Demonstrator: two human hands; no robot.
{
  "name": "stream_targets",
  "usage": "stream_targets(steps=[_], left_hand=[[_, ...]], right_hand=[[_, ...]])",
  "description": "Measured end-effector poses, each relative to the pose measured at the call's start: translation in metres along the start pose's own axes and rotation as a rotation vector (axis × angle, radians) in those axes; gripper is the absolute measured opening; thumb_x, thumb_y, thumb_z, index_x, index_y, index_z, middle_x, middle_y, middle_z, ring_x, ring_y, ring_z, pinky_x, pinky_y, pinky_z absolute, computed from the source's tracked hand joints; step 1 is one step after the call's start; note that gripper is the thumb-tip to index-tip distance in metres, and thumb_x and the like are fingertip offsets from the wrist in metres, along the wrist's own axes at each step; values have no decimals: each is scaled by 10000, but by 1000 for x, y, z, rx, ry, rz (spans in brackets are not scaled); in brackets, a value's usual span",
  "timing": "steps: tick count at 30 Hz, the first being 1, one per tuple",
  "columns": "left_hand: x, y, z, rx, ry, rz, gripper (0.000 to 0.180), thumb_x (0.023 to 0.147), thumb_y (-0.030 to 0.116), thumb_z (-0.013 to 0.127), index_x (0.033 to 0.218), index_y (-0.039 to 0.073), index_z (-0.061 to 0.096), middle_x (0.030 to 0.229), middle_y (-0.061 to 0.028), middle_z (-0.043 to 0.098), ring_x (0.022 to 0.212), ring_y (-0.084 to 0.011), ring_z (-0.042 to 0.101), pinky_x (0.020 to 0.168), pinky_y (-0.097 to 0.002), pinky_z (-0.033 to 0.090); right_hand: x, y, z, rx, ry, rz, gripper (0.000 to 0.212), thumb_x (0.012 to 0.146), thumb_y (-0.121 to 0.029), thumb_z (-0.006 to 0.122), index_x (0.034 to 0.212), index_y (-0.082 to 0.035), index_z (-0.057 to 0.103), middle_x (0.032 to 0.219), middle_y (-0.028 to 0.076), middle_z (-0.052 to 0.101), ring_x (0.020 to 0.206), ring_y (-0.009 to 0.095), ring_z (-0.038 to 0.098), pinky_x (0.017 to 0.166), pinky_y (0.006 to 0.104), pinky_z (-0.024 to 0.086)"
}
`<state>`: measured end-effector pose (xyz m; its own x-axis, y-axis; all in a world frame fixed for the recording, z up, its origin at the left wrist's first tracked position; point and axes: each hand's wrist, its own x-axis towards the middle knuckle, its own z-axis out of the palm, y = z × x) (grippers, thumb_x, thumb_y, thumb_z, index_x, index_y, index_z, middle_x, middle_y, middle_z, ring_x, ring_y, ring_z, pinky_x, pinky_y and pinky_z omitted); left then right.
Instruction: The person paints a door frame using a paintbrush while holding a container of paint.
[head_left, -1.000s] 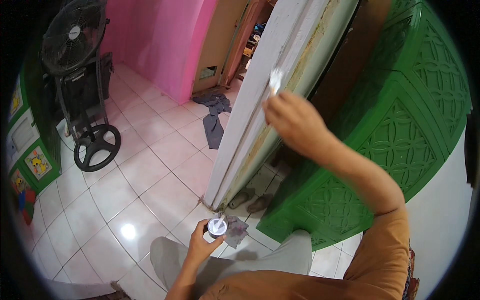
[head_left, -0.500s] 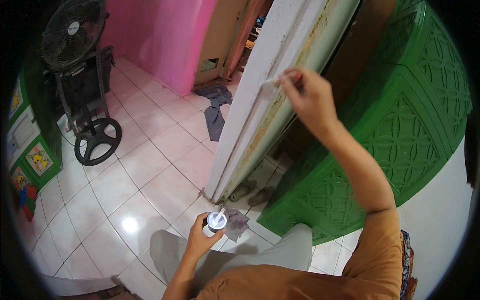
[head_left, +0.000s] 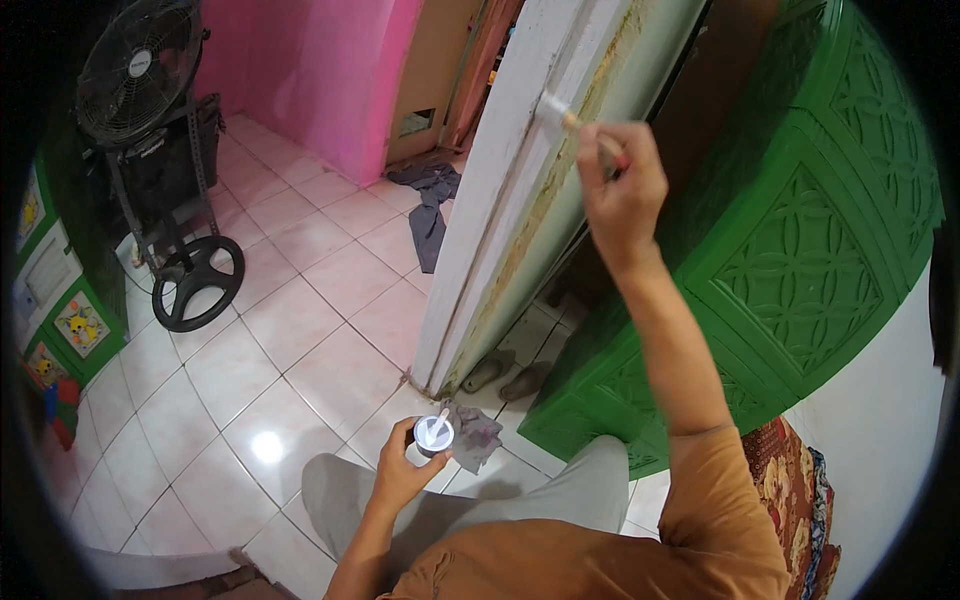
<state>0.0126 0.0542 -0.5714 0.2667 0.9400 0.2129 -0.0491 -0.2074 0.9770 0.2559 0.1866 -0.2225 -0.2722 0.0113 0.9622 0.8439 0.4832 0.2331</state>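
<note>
bristly brush on flaking white door

pink wall | pale tiled floor | black fan | green cabinet

The person wears an orange short-sleeved shirt and what look like light grey trousers; forearms bare.
</note>
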Motion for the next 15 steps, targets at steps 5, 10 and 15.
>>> stream_targets(steps=[5, 10, 15], left_hand=[[-5, 0, -2, 15, 13, -19, 625, 798, 103, 863, 1298, -25, 511, 1225, -131, 637, 1170, -216, 632, 1045, -355, 483], [-7, -10, -2, 14, 12, -44, 620, 797, 92, 861, 1292, -25, 506, 1223, -132, 636, 1167, -217, 629, 1038, -356, 486], [-8, -8, -5, 20, 9, -60, 614, 796, 85, 859, 1283, -25, 500, 1207, -127, 629, 1142, -213, 626, 1022, -353, 489]], right_hand=[[-95, -28, -1, 59, -241, 158, 138, 899, -47, 751, 960, -49, 627, 793, 111, 581, 604, 259, 585, 537, 375, 491], [-149, -44, -3, 214, -408, 266, 135, 888, -57, 758, 933, -44, 631, 782, 104, 582, 575, 262, 595, 534, 376, 495], [-100, -30, 0, 155, -303, 295, 134, 906, -93, 764, 979, -66, 655, 805, 108, 622, 600, 265, 600, 556, 375, 504]])
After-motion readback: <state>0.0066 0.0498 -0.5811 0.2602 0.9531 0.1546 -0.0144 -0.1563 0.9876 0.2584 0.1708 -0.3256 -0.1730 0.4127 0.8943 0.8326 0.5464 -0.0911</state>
